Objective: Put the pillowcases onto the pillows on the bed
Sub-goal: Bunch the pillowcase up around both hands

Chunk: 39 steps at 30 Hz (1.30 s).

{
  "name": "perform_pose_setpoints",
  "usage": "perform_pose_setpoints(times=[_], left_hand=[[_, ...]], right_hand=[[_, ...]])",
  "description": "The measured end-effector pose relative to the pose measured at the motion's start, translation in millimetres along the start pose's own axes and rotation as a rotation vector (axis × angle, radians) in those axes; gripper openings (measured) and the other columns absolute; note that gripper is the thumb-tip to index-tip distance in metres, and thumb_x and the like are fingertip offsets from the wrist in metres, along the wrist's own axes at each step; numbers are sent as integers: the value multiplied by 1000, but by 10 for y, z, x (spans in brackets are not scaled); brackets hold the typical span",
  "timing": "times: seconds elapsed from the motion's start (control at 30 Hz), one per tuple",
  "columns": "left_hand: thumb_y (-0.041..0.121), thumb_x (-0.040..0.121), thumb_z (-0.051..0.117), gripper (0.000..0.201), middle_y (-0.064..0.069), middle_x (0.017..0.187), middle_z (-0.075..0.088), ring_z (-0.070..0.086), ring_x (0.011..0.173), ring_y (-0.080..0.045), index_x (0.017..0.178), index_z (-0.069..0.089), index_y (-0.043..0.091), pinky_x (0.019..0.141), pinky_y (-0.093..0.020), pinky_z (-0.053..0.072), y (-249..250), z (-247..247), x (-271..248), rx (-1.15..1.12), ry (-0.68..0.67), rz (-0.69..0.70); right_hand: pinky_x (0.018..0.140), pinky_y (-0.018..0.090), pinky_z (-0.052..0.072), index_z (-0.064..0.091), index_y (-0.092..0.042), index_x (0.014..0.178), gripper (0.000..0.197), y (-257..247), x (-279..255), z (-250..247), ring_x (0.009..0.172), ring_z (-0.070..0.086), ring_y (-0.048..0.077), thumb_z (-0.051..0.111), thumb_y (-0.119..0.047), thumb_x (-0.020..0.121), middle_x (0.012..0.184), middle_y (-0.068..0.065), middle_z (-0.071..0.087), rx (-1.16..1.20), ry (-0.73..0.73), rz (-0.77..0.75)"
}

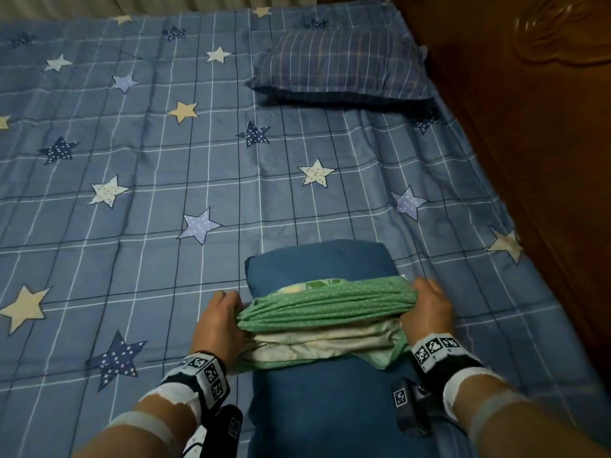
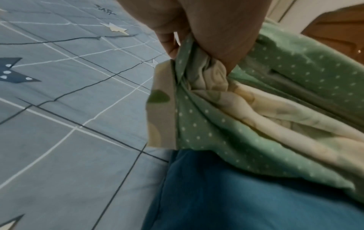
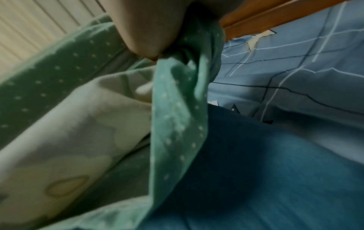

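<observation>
Pillowcase, green, bunched on blue pillow

Pillowcase (image 1: 325, 300): green cotton with small white dots, cream printed lining showing, gathered into a thick band across the middle of a plain dark-blue pillow (image 1: 330, 408) at the near edge of the star-patterned bed sheet (image 1: 165, 193). Left hand (image 1: 218, 320) grips its left end in curled fingers; right hand (image 1: 428, 307) grips its right end. Plaid-cased pillow (image 1: 340, 66) lies far right by the wooden headboard (image 1: 529, 127).

Two pillows (image 1: 320, 391) (image 1: 340, 66); one pillowcase (image 1: 325, 300); two hands (image 1: 220, 325) (image 1: 428, 305)
</observation>
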<state>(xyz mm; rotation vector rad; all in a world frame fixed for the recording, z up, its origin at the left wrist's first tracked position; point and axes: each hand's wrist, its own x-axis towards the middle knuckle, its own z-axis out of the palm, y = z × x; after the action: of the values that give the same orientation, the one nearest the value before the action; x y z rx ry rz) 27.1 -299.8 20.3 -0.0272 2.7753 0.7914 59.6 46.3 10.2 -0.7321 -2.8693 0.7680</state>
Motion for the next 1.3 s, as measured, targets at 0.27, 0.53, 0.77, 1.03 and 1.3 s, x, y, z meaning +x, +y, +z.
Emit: perform_pose_setpoints(times=[0.27,0.53,0.77,1.03,1.3], left_hand=[[16,73,59,28,-8,93,58,58,78,-32,93,40,23,75,-44,51,86,-134,140,-197,168,-350],[34,90,38,50,-28,125,61,56,115,-46,121,60,1,82,-38,42,711,-577,556,-270,1,-285],[-12,88,55,27,-15,100,73,69,84,-22,108,67,0,73,-37,60,1002,-715,538,-992,209,-205],[9,80,54,29,-7,97,76,72,94,-28,102,72,16,85,-53,58,640,-324,530,-884,211,-295],[36,72,62,46,-19,112,71,69,99,-41,116,68,23,80,-66,54,783,-80,221,-1190,-19,-468]], right_hand=[[75,35,37,38,-24,90,42,-98,-24,-169,77,47,21,60,3,66,94,-5,47,-62,-185,-91],[83,45,53,63,-12,106,34,-644,438,-563,99,61,42,45,2,81,109,18,60,134,-181,144],[73,35,62,70,-17,84,35,-840,539,-681,82,69,21,66,12,65,87,19,68,987,15,350],[58,24,58,63,-3,98,39,-771,412,-399,89,63,28,40,24,83,92,17,63,1369,109,618],[60,28,55,62,-11,96,43,-835,357,-286,69,60,18,41,22,78,77,8,63,1205,181,481]])
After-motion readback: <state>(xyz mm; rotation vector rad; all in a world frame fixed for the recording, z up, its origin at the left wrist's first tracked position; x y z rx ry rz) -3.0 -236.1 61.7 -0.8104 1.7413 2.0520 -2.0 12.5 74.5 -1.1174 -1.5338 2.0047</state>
